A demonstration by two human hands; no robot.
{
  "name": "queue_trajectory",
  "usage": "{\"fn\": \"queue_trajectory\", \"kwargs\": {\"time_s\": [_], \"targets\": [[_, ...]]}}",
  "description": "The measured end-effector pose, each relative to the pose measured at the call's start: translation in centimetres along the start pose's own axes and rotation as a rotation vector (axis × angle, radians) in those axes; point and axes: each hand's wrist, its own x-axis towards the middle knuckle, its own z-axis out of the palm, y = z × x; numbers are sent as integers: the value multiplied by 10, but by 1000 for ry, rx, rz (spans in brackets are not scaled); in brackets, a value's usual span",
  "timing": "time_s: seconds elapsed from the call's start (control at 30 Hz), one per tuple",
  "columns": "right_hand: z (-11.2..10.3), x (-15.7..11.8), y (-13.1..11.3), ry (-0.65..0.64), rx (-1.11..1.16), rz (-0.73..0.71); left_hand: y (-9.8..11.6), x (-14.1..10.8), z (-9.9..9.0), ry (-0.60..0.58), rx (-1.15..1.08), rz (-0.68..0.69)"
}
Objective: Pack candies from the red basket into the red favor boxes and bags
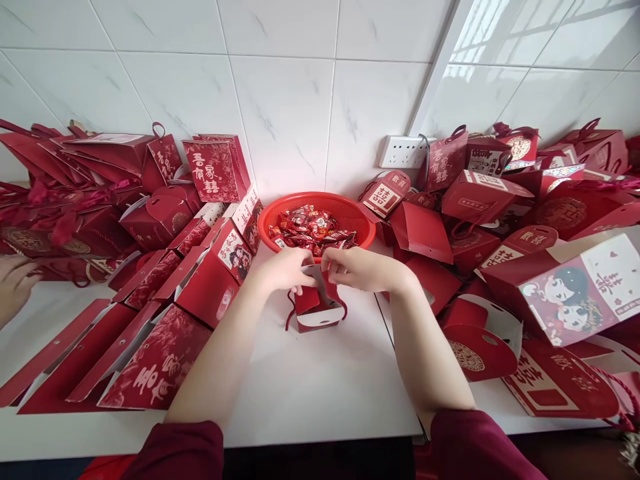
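Note:
A small red gift box with dark red cord handles stands open on the white table between my hands. My left hand has its fingers curled at the box's upper left side. Across from it, my right hand bends its fingers round the upper right edge of the same box. The fingertips partly hide the flaps, and the inside is only partly visible. Just behind both hands sits a round red plastic basket with red-wrapped candies in it.
Folded red boxes line the left side, with more boxes heaped behind. A large pile of red boxes covers the right. Another person's hand shows at the left edge. A power strip is on the tiled wall.

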Motion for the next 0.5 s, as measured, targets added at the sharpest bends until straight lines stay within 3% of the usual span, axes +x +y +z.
{"fn": "queue_trajectory", "kwargs": {"time_s": [0.3,0.5], "targets": [[13,12,-4,-310,156,-53,-7,2,-2,47,200,38],[11,1,-9,-330,105,-90,-6,2,-4,66,319,71]]}}
